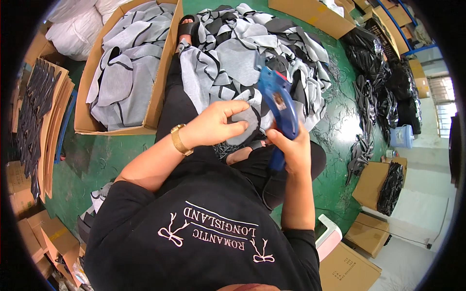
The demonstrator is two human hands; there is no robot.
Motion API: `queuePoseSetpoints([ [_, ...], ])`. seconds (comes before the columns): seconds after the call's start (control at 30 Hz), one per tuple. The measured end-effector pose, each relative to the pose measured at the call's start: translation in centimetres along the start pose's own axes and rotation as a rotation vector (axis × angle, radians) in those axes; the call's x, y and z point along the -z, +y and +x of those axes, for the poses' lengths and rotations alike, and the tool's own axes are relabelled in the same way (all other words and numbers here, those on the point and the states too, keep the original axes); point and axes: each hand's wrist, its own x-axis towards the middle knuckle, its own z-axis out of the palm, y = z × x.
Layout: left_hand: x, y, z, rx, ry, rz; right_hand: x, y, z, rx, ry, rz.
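Far to the left of the pile of grey, black-edged cloth (238,60) stand upright cardboard sheets (53,131) with dark pieces on their outer side, too overlapped to count. Nearer, still left of the pile, at least 2 white sacks (75,36) sit behind 1 open box (114,130) filled with similar grey cloth. The left hand (218,123), with 1 gold watch (180,140) on its wrist, is at the pile's near edge; its thumb and forefinger stand apart beside 1 rounded grey piece (250,127), and whether they touch it I cannot tell. The 1 blue power tool (284,106) is over the pile's near right part, its handle in the right hand (293,148), whose fingers are curled closed around it. The tool's long axis runs away from the wearer, leaning left, with its narrow head (259,63) pointing toward the pile's far side and its handle end back toward the lap. Right of the pile lie several black plastic bags (364,51), and farther right, nearer the wearer, stands 1 pale blue bucket (402,137).
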Motion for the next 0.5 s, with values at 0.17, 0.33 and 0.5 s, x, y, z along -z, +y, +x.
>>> queuePoseSetpoints([
  [0.17,-3.2,-1.5,-0.6,0.271,0.148,-0.903,-2.3,-0.3,0.6,0.078,0.098,-0.310],
  [0.33,-2.6,-4.5,1.0,0.362,0.241,-1.135,-2.3,-0.3,-0.2,0.101,0.054,-0.229],
  [0.5,-0.6,-3.5,1.4,0.155,-0.252,-1.415,-1.4,0.6,-0.8,0.116,0.082,-0.167],
])
